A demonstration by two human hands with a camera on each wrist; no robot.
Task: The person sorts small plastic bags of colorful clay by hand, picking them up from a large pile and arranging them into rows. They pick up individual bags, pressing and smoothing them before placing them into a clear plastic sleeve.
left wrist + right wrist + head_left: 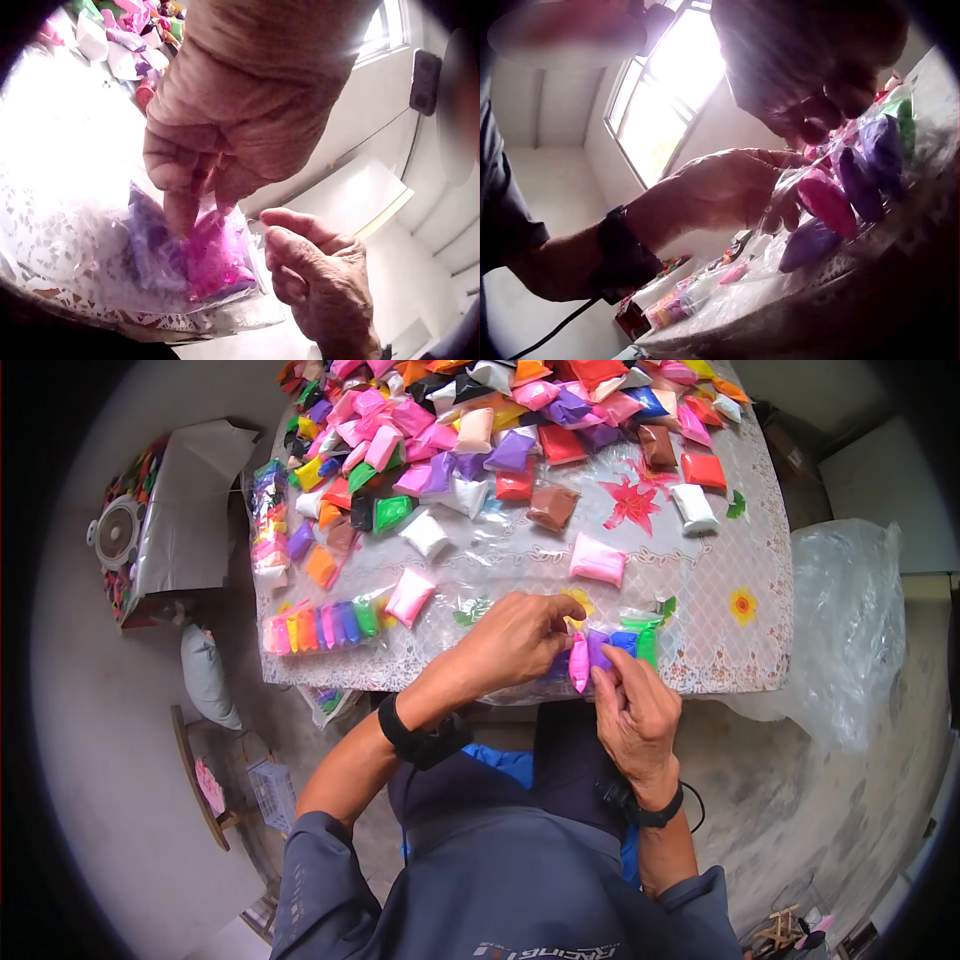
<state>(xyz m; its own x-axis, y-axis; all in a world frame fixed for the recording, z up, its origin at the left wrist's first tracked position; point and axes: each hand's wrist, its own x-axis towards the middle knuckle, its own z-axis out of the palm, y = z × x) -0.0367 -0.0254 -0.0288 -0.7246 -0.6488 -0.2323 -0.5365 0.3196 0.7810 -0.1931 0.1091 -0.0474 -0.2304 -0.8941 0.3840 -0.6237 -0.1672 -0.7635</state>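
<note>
Near the front edge of the table, a clear plastic bag (784,187) lies around a row of small soft packets. My left hand (515,635) reaches in from the left, thumb and fingertips pinching a bright pink packet (579,663). Beside it in the row are a purple packet (598,649), a blue packet (624,643) and a green packet (646,642). My right hand (640,710) has thumb and index finger bent together at the bag's near side, against the purple packet. In the left wrist view the pink packet (217,259) shows under my left fingertips.
A filled bag of coloured packets (320,628) lies at the left, with another filled bag (270,525) behind it. Single pink packets (598,559) and white packets (694,509) lie across the flowered cloth (745,560). A large pile of packets (430,430) covers the far side.
</note>
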